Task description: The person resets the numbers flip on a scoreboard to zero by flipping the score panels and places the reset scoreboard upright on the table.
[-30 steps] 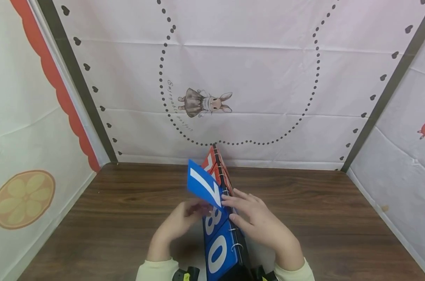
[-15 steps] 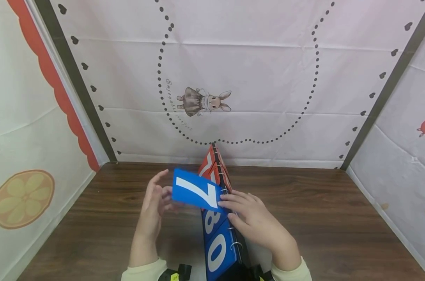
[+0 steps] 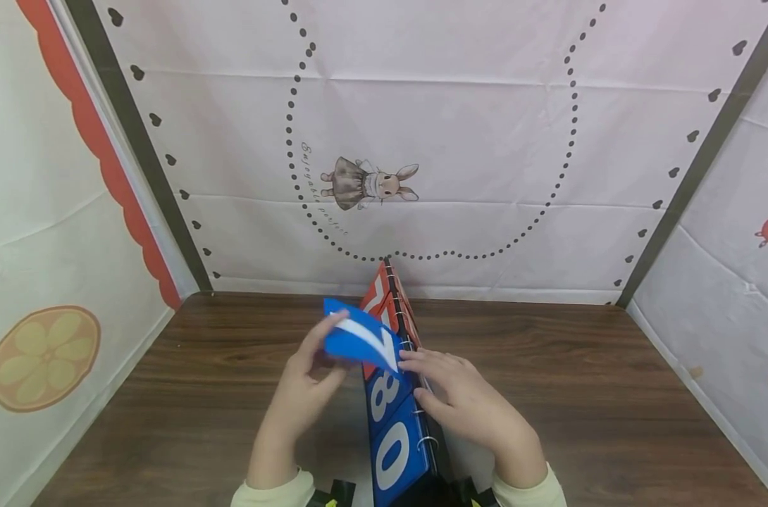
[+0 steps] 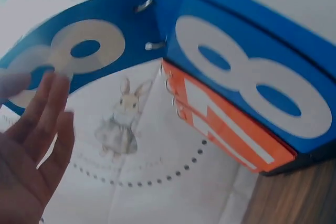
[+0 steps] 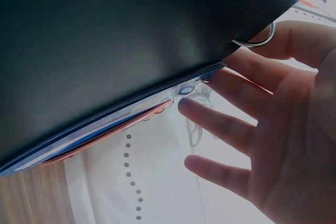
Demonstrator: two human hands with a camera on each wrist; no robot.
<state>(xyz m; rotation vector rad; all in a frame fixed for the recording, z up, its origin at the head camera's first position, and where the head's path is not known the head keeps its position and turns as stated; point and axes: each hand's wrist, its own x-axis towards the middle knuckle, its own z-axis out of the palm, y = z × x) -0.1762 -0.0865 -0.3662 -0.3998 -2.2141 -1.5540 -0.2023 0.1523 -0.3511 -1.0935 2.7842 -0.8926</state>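
A tabletop flip scoreboard (image 3: 398, 451) stands lengthwise before me, its number cards hung on metal rings. One blue card (image 3: 358, 338) showing a 7 is lifted and bowed out to the left. My left hand (image 3: 303, 391) is at its outer edge, index finger over the edge. The left wrist view shows this card's other side (image 4: 89, 51) with an 8 and my relaxed left fingers (image 4: 50, 98) against it, partly blurred. My right hand (image 3: 463, 398) rests along the ring spine, fingers spread. In the right wrist view its fingertips meet the black backing (image 5: 121, 35) by a ring.
Red cards (image 3: 378, 292) hang at the scoreboard's far end, close to the white patterned back wall (image 3: 473, 155). Blue cards with an 8 and a 0 face left at the near end. Brown wood tabletop (image 3: 612, 401) extends on both sides, between white side walls.
The left hand swung out left and came back in to the card's edge. The 7 card lowered outward, then rose and bowed. The right hand stayed at the spine.
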